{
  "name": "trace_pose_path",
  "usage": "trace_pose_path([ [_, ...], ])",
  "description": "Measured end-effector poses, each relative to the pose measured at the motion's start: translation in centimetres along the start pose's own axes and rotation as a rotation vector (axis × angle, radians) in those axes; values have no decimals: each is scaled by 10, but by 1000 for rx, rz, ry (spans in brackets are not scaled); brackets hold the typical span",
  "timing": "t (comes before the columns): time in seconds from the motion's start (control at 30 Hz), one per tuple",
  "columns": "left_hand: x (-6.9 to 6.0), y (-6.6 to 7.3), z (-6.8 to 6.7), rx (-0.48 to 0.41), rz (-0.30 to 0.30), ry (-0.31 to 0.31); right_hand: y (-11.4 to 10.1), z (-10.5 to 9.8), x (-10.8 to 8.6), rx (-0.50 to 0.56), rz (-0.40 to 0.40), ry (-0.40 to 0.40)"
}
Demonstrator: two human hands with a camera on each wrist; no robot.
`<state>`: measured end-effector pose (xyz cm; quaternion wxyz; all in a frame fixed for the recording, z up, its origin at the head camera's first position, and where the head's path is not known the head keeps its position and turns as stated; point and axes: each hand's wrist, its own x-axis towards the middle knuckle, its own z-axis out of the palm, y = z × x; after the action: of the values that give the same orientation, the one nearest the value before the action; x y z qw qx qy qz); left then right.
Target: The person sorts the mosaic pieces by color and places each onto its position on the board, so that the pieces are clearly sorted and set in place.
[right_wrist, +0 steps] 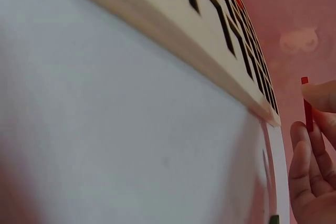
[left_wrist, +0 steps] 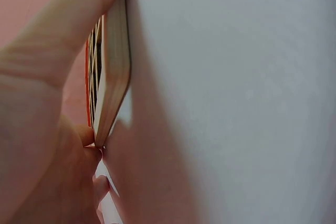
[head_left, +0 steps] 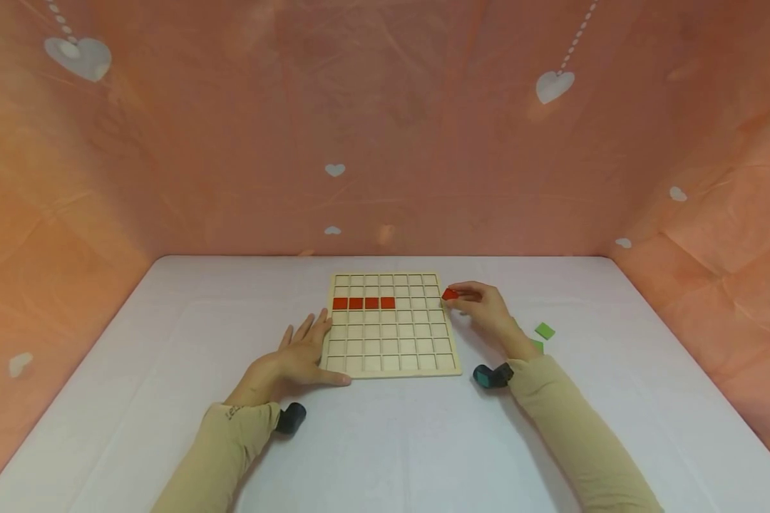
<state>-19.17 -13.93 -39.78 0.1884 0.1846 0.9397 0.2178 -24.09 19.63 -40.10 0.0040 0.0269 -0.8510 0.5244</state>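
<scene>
A wooden grid board [head_left: 380,332] lies flat on the white table, and several red square tiles [head_left: 356,303] sit side by side in one row toward its far left. My left hand [head_left: 300,358] rests at the board's near left corner, fingers spread along the left side and thumb at the near edge. Just off the board's right edge, my right hand [head_left: 484,310] pinches another red tile [head_left: 450,293] between thumb and fingers. In the right wrist view that red tile [right_wrist: 307,103] is seen edge-on, raised above the table.
Green square tiles [head_left: 545,330] lie on the table right of my right hand, one partly hidden by the wrist. A dark wrist camera [head_left: 491,375] sits at the right wrist, another camera [head_left: 291,419] at the left. Behind the table hangs a pink cloth [head_left: 385,142] with hearts.
</scene>
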Motion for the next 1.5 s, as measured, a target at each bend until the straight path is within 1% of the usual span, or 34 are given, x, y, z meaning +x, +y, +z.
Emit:
trace_pose_path([
  [0.27, 1, -2, 0, 0, 0, 0, -7, 12, 6, 15, 12, -24],
  [0.47, 2, -1, 1, 11, -12, -8, -9, 18, 9, -5, 19, -45],
  [0.63, 1, -1, 0, 11, -11, -3, -14, 24, 12, -14, 22, -68],
  [0.9, 1, -1, 0, 1, -7, -2, -19, 36, 16, 45, 45, -84],
  [1.1, 1, -1, 0, -1, -4, -4, -21, 44, 18, 61, 33, -101],
  [1.27, 0, 0, -1, -5, -7, -8, -23, 48, 20, 98, 57, -128],
  [1.33, 0, 0, -1, -3, -10, -9, -25, 50, 21, 83, 56, -140],
  [1.5, -1, 0, -1, 2, -14, -9, -29, 52, 23, -25, 29, -165],
])
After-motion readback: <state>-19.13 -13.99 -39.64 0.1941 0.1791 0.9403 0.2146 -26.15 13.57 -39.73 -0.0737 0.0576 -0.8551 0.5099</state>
